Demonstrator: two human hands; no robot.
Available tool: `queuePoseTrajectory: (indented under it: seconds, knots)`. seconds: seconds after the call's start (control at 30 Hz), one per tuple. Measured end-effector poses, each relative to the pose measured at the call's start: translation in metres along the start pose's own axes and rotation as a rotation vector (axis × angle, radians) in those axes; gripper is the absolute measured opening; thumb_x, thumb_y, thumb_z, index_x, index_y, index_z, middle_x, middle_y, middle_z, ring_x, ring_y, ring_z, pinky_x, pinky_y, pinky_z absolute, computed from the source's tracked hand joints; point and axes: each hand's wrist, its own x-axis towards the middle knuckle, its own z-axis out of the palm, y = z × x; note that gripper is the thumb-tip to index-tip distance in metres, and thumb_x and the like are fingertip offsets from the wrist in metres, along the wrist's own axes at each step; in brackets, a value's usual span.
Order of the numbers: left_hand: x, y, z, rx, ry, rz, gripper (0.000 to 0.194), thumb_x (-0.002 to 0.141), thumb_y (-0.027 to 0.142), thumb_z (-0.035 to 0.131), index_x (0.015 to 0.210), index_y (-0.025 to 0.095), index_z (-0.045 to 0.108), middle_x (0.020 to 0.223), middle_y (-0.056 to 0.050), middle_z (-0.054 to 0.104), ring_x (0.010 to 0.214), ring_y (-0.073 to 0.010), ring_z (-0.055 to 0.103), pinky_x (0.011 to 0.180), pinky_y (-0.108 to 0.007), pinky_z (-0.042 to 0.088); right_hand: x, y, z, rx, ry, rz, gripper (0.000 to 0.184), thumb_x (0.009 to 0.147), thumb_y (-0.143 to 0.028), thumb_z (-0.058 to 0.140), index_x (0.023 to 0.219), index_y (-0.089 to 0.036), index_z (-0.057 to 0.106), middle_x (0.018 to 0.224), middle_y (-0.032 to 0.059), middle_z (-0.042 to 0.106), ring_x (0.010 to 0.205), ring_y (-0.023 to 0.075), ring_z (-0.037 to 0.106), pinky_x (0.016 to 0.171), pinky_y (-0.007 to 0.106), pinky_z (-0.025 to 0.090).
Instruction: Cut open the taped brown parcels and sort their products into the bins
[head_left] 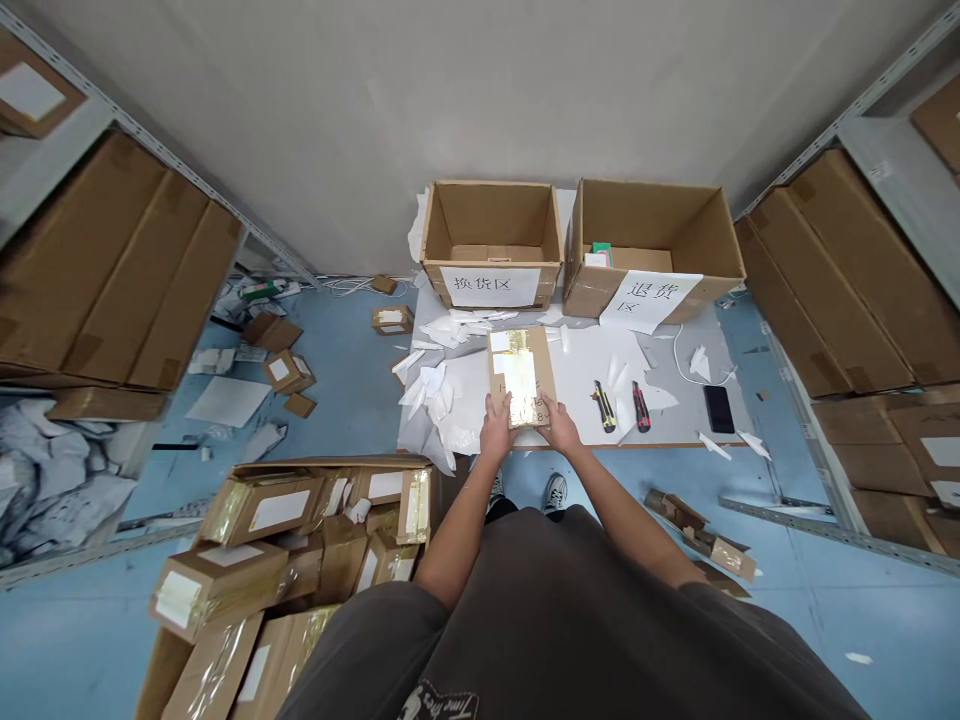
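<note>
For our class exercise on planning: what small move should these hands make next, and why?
Perhaps the right hand should reach for the yellow-and-black utility knife: the taped cardboard box, also held by the left hand, looks closed, and the knife lies nearby.

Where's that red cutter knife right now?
In the head view, the red cutter knife lies on the table, off to the right of the right hand, between the yellow cutter knife and the black phone.
</note>
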Motion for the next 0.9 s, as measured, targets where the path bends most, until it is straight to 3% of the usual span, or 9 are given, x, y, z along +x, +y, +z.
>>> queuePoseTrajectory:
  seconds: [0.2, 0.3, 0.43, 0.6, 0.67, 0.8, 0.9]
  knots:
    - [-0.001, -0.001, -0.005, -0.015, -0.006, 0.002, 0.100, 0.091, 0.033, 0.080, 0.172, 0.038, 0.022, 0.179, -0.021, 0.004, 0.139, -0.0450, 0.058, 0.107, -0.054, 0.053, -0.002, -0.004, -0.007, 0.029, -0.045, -0.005, 0.098, 0.092, -0.026, 0.073, 0.173, -0.033, 0.019, 0.144, 0.0141, 0.052, 0.127, 0.0307, 0.062, 0.102, 0.040, 0.052]
    - [0.000, -0.004, -0.005, -0.006, -0.001, 0.002, 0.101, 0.090, 0.033, 0.081, 0.172, 0.039, 0.022, 0.178, -0.021, 0.005, 0.139, -0.0446, 0.058, 0.106, -0.053, 0.054, -0.010, 0.000, -0.012, 0.048, -0.080, -0.040, 0.107, 0.086, -0.019, 0.073, 0.174, -0.036, 0.014, 0.161, 0.0151, 0.041, 0.143, 0.0341, 0.052, 0.110, 0.045, 0.050]
    - [-0.001, -0.006, 0.000, -0.018, 0.024, -0.005, 0.100, 0.090, 0.034, 0.081, 0.172, 0.034, 0.022, 0.178, -0.023, 0.004, 0.146, -0.0458, 0.052, 0.110, -0.055, 0.052, -0.023, 0.017, -0.021, 0.040, 0.015, -0.068, 0.096, 0.089, -0.021, 0.067, 0.173, -0.032, 0.023, 0.173, 0.0127, 0.030, 0.155, 0.0329, 0.038, 0.121, 0.048, 0.043]
    - [-0.011, 0.011, 0.003, 0.072, 0.070, -0.091, 0.096, 0.095, 0.039, 0.075, 0.173, 0.033, 0.019, 0.177, -0.025, 0.009, 0.142, -0.0447, 0.056, 0.104, -0.053, 0.057, -0.031, 0.061, -0.053, 0.009, 0.232, -0.010, 0.081, 0.095, -0.029, 0.061, 0.171, -0.025, 0.032, 0.169, 0.0148, 0.039, 0.155, 0.0323, 0.038, 0.124, 0.052, 0.038]
    - [-0.015, 0.021, 0.005, 0.114, 0.083, -0.140, 0.097, 0.095, 0.043, 0.074, 0.173, 0.032, 0.018, 0.176, -0.026, 0.011, 0.139, -0.0438, 0.059, 0.101, -0.052, 0.059, -0.027, 0.086, -0.069, -0.002, 0.271, 0.030, 0.072, 0.096, -0.029, 0.060, 0.166, -0.021, 0.042, 0.163, 0.0156, 0.047, 0.151, 0.0318, 0.043, 0.124, 0.049, 0.039]
    - [-0.020, 0.039, 0.017, 0.158, 0.114, -0.234, 0.103, 0.094, 0.048, 0.075, 0.174, 0.029, 0.014, 0.176, -0.029, 0.007, 0.139, -0.0460, 0.058, 0.096, -0.054, 0.062, 0.003, 0.135, -0.086, -0.069, 0.184, 0.234, 0.046, 0.104, -0.030, 0.053, 0.146, -0.018, 0.064, 0.141, 0.0158, 0.066, 0.134, 0.0294, 0.058, 0.115, 0.039, 0.044]
    - [-0.023, 0.049, 0.032, 0.201, 0.163, -0.310, 0.106, 0.093, 0.050, 0.075, 0.174, 0.025, 0.012, 0.177, -0.030, -0.005, 0.147, -0.0505, 0.049, 0.100, -0.059, 0.060, 0.039, 0.163, -0.078, -0.130, 0.036, 0.429, 0.039, 0.108, -0.036, 0.051, 0.134, -0.013, 0.070, 0.133, 0.0189, 0.070, 0.127, 0.0288, 0.061, 0.106, 0.034, 0.047]
